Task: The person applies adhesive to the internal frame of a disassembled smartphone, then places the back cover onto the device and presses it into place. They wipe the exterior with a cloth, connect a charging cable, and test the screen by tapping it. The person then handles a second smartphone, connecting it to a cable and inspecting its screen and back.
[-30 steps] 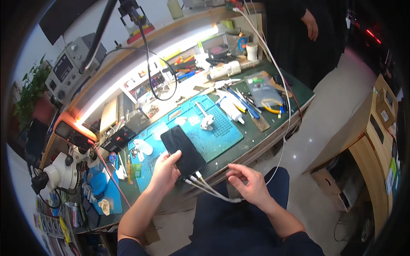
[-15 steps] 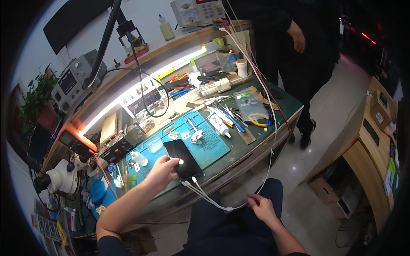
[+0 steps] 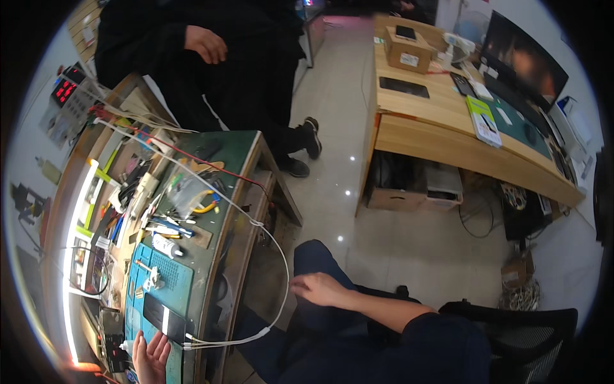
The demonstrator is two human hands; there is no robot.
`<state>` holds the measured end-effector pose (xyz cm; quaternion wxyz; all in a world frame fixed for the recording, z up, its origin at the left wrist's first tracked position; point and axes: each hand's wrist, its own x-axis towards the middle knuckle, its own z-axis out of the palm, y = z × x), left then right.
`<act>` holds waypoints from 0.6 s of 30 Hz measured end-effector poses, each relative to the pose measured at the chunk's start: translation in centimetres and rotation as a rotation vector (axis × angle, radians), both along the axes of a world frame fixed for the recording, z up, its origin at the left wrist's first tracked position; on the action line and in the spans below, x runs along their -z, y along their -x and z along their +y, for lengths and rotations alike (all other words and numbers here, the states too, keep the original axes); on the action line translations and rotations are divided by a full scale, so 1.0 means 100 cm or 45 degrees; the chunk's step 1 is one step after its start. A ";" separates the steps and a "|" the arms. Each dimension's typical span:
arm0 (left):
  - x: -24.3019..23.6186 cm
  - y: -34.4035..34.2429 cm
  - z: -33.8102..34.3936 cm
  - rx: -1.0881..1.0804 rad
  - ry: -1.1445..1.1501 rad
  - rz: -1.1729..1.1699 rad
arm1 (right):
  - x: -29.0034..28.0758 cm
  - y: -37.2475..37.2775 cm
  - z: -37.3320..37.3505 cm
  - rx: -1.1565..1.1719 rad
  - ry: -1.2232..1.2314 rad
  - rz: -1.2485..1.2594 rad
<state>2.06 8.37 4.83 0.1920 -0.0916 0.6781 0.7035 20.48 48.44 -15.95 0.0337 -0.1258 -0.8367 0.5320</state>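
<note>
Right hand (image 3: 318,290) was half-curled over the thigh (image 3: 320,256), couldn't tell if empty; left hand (image 3: 151,360) was loosely spread beside the black phone (image 3: 159,316), phone over the blue mat (image 3: 173,272), white cable (image 3: 263,332) at its end; person (image 3: 224,83) stood beyond

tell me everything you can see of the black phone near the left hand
The phone is a dark, flat rectangle with a glossy, glass-like face, turned up and catching a bright streak of light. It sits slantwise over the blue mat. A white cable plug meets its right-hand end. The open left hand is right beside it; contact is unclear.
</note>
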 end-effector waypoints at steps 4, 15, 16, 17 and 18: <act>-0.005 -0.010 0.000 0.025 -0.027 -0.063 | 0.004 -0.024 0.036 0.263 -0.113 0.180; 0.028 -0.036 -0.019 -0.265 0.842 0.966 | -0.111 -0.109 0.233 1.148 -0.507 0.610; 0.031 -0.038 -0.019 -0.272 0.946 1.081 | -0.121 -0.118 0.239 1.177 -0.599 0.584; 0.034 -0.037 -0.020 -0.283 1.064 1.217 | -0.130 -0.128 0.242 1.203 -0.593 0.555; 0.039 -0.035 -0.022 -0.288 1.230 1.382 | -0.135 -0.136 0.243 1.220 -0.619 0.551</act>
